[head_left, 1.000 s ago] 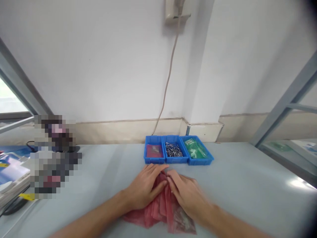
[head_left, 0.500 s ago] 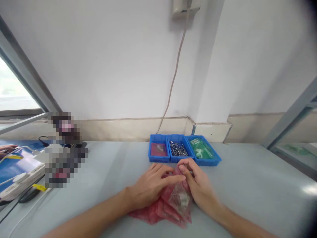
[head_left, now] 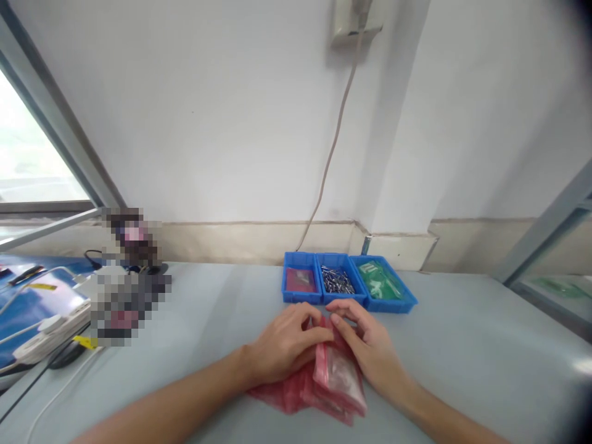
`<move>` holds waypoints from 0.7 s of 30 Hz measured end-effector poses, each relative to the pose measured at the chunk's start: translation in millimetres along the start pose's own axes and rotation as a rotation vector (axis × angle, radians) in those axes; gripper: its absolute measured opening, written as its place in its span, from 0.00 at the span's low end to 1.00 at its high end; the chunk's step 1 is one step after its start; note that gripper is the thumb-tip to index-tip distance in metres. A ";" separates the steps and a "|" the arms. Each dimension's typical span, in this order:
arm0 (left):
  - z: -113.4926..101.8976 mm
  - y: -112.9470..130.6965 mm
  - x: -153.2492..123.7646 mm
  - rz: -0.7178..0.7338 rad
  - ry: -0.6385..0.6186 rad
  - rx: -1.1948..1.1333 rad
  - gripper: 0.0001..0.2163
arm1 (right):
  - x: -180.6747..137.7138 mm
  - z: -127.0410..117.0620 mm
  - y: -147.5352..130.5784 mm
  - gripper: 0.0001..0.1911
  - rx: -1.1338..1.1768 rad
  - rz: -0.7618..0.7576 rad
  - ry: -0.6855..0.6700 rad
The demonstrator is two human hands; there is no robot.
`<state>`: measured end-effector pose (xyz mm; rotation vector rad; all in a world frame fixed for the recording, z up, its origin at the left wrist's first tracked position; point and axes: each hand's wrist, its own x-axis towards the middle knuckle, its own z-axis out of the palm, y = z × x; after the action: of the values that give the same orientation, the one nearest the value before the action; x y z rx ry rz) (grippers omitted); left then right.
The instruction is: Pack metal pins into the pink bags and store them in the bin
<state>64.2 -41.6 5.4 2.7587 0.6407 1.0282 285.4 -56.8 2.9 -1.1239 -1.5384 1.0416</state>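
A pinkish-red, partly see-through plastic bag [head_left: 343, 377] lies tilted on top of a fanned stack of similar bags [head_left: 289, 394] on the table. My left hand [head_left: 287, 345] rests over the stack, its thumb and fingers closed on the upper left edge of the top bag. From the other side, my right hand [head_left: 367, 339] curls round the bag's upper right corner, thumb and index finger closed there. The bag's contents look whitish and blurred. My fingers hide its top edge.
Beyond my hands stand three blue bins: one with a red bag [head_left: 300, 280], one with small metal parts [head_left: 337, 281], one with green bags [head_left: 380, 281]. A power strip [head_left: 55, 336] and cables lie left. Behind is a wall with a hanging cord [head_left: 333, 139].
The top bag has been turned or folded over, so a straight red edge now shows on its left. Both hands stay close to it. The view has shifted slightly.
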 end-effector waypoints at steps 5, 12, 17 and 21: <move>0.3 -2.2 -0.7 -0.073 0.138 -0.106 0.11 | -1.0 -2.3 4.3 0.18 -0.106 -0.033 0.025; 1.8 -10.1 5.7 -0.424 0.179 -0.172 0.13 | 0.2 -4.1 10.2 0.17 -0.134 -0.087 0.103; 2.6 -12.1 7.1 -0.576 0.163 -0.203 0.17 | -2.2 -3.3 5.0 0.15 0.011 -0.023 0.087; 1.6 -11.5 7.5 -0.572 0.151 -0.190 0.16 | -0.8 -2.1 0.8 0.17 0.053 -0.007 0.054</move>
<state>66.3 -28.0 5.6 2.1470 1.1902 1.0852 287.7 -57.2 2.5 -1.1009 -1.4628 1.0331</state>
